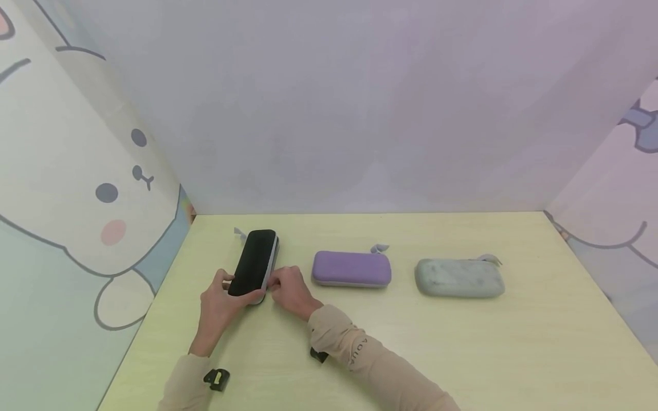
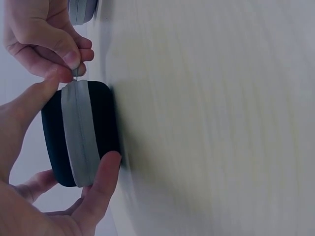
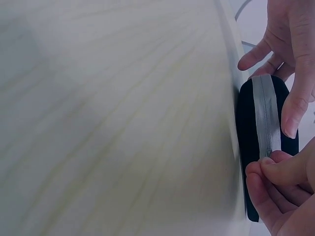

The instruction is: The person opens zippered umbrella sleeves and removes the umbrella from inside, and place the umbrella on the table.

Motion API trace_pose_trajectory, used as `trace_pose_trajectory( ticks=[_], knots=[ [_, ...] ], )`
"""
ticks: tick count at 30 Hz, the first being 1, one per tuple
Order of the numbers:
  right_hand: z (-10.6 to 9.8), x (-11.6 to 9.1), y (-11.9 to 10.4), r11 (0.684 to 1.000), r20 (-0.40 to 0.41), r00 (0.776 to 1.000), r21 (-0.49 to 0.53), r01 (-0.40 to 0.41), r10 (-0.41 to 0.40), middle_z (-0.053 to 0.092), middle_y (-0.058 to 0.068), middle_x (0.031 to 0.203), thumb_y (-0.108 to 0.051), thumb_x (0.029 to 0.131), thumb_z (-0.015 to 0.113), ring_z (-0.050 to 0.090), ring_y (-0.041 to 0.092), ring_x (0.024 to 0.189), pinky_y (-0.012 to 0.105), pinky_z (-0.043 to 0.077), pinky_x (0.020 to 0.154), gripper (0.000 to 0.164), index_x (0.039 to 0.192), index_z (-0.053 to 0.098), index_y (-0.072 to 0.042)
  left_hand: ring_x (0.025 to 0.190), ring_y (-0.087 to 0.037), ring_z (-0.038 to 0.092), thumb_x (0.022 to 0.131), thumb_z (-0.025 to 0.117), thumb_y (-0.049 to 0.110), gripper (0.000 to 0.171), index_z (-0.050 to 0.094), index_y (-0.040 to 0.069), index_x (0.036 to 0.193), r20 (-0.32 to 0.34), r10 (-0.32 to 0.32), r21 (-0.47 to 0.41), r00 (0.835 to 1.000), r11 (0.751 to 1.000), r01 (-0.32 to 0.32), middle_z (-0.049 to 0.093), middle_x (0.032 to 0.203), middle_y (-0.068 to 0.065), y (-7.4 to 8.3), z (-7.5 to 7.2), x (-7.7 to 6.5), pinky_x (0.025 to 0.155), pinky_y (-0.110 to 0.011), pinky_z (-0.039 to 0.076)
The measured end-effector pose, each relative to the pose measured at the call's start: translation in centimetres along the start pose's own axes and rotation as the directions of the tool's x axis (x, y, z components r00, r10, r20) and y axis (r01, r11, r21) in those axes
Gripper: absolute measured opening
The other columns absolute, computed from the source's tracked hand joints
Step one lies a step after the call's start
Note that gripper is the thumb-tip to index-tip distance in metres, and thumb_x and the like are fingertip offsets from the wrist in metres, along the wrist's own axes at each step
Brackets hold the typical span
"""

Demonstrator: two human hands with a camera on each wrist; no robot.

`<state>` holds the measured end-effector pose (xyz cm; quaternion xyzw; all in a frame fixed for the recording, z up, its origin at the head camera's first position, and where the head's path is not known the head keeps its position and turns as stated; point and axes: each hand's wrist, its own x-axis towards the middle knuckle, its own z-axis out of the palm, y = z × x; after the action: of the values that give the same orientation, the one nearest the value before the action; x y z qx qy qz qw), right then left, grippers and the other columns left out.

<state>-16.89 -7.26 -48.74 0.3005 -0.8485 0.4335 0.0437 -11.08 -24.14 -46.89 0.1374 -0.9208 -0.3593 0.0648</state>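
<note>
At the left of the table lies a black zip case (image 1: pixel 252 260) with a grey zipper band (image 3: pixel 265 108) round its side. My left hand (image 1: pixel 218 305) grips the near end of this case, thumb on one side and fingers on the other. At the case's right side, my right hand (image 1: pixel 294 292) pinches the small zipper pull (image 2: pixel 75 74) between thumb and finger. Both halves of the case sit together along the part of the zipper that shows. A light ribbon loop (image 1: pixel 240 233) sticks out from its far left side.
To the right lie a purple case (image 1: pixel 352 267) and, farther right, a grey-green case (image 1: pixel 459 278), each with a ribbon loop at the back. The pale yellow table (image 1: pixel 411 354) meets a plain back wall (image 1: pixel 360 114) and printed side walls (image 1: pixel 67 171).
</note>
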Motion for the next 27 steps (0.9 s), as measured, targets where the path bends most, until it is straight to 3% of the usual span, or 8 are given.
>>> trace_pose_trajectory(
  ticks=[11, 22, 27],
  knots=[
    [0.18, -0.11, 0.13, 1.0, 0.037, 0.999, -0.022, 0.012, -0.011, 0.069, -0.002, 0.071, 0.014, 0.07, 0.052, 0.05, -0.004, 0.061, 0.01, 0.042, 0.06, 0.033, 0.073, 0.076, -0.01, 0.092, -0.034, 0.057, 0.061, 0.083, 0.053, 0.072, 0.043, 0.007, 0.1, -0.022, 0.045, 0.014, 0.999, 0.999, -0.045, 0.061, 0.104, -0.023, 0.11, -0.13, 0.1, 0.067, -0.036, 0.043],
    [0.09, -0.68, -0.21, 0.999, 0.088, 0.996, -0.028, 0.028, -0.025, 0.07, -0.001, 0.072, 0.013, 0.073, 0.054, 0.048, -0.005, 0.061, 0.008, 0.041, 0.061, 0.032, 0.078, 0.077, -0.009, 0.09, -0.033, 0.057, 0.06, 0.084, 0.053, 0.073, 0.043, 0.007, 0.1, -0.018, 0.036, 0.011, 0.999, 0.999, -0.036, 0.061, 0.103, -0.022, -0.01, -0.03, -0.02, 0.066, -0.035, 0.042],
    [0.2, -0.88, -0.23, 0.998, 0.099, 0.994, -0.037, 0.042, -0.038, 0.07, -0.003, 0.074, 0.013, 0.071, 0.055, 0.056, -0.001, 0.064, 0.009, 0.042, 0.062, 0.032, 0.079, 0.077, -0.009, 0.089, -0.032, 0.058, 0.06, 0.084, 0.053, 0.073, 0.043, 0.007, 0.099, -0.021, 0.042, 0.017, 0.999, 0.999, -0.041, 0.062, 0.101, -0.023, -0.23, 0.08, -0.04, 0.065, -0.035, 0.042]
  ],
)
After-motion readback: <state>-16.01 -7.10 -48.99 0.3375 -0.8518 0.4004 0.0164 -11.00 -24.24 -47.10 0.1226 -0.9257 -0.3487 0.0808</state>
